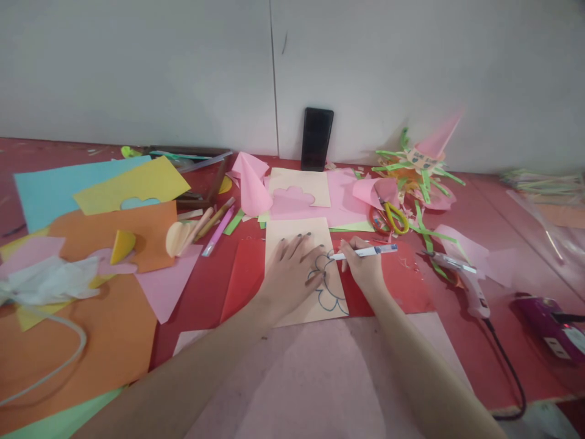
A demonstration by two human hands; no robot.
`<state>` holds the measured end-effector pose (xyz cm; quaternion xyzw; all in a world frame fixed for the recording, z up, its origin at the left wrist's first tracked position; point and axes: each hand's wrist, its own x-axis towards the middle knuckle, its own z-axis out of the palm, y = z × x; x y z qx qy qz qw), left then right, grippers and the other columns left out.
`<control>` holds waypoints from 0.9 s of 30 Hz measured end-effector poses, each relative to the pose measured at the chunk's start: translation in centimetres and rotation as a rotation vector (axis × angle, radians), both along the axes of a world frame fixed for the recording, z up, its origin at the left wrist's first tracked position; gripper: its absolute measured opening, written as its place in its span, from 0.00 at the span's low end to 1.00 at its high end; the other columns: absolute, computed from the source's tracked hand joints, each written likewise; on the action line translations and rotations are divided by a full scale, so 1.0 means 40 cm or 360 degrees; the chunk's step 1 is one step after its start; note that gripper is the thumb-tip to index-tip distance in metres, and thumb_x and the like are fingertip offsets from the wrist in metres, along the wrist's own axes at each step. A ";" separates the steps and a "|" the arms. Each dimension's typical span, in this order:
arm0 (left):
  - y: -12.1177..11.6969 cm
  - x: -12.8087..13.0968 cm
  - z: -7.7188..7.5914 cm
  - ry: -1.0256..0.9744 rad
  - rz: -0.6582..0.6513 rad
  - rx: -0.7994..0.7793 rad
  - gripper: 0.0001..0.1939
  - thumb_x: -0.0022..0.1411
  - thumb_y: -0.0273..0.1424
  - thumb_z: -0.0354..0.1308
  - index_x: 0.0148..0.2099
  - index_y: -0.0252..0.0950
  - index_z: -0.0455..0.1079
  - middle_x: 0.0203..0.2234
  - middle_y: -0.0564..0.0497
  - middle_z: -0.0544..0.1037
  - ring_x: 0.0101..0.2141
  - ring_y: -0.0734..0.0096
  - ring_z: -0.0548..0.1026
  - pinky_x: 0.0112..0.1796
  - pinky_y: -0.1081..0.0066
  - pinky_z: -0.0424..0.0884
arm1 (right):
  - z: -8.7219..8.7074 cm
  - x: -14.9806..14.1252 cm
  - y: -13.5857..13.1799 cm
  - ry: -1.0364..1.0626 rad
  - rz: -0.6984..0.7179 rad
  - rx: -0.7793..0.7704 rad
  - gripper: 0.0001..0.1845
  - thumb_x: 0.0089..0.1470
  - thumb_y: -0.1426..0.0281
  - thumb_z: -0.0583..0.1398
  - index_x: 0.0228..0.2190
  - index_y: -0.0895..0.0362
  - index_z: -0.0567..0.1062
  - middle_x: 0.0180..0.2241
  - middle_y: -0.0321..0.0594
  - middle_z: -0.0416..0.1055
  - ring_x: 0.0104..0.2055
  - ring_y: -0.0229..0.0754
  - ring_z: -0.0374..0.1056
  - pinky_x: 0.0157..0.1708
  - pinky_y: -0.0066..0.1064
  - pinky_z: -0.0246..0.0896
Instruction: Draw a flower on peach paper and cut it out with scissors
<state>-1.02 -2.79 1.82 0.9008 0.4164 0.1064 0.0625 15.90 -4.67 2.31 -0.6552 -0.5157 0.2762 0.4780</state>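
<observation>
left hand splayed flat on cream paper | right hand pinching slim pen | scalloped outline

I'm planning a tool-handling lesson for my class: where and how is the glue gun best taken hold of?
Likely by the handle, from the near right: the glue gun lies on its side, handle on the near side, nozzle pointing left and away, and the cord leaving the handle's end.

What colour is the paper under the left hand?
The paper is pale cream; the head view shows it best.
</observation>
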 end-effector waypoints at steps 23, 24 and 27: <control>0.001 -0.002 -0.002 -0.0011 0.0002 -0.0025 0.23 0.62 0.42 0.42 0.58 0.45 0.55 0.61 0.50 0.53 0.60 0.61 0.48 0.57 0.55 0.45 | -0.014 0.004 0.001 0.0182 -0.0057 -0.0023 0.18 0.49 0.71 0.53 0.13 0.55 0.54 0.08 0.26 0.53 0.14 0.31 0.52 0.20 0.24 0.49; 0.001 -0.002 -0.002 -0.0007 -0.0001 -0.0024 0.23 0.62 0.42 0.42 0.58 0.45 0.55 0.61 0.50 0.53 0.60 0.61 0.48 0.57 0.55 0.45 | -0.013 0.003 0.001 0.0191 -0.0055 -0.0023 0.17 0.49 0.71 0.53 0.13 0.55 0.54 0.08 0.26 0.53 0.14 0.31 0.52 0.20 0.24 0.50; 0.001 -0.002 -0.001 -0.0003 -0.0004 -0.0018 0.24 0.62 0.42 0.42 0.59 0.45 0.54 0.61 0.50 0.52 0.60 0.60 0.47 0.57 0.55 0.45 | -0.008 0.000 0.002 0.0191 -0.0069 -0.0033 0.17 0.48 0.71 0.53 0.13 0.55 0.54 0.08 0.26 0.52 0.14 0.31 0.52 0.19 0.24 0.50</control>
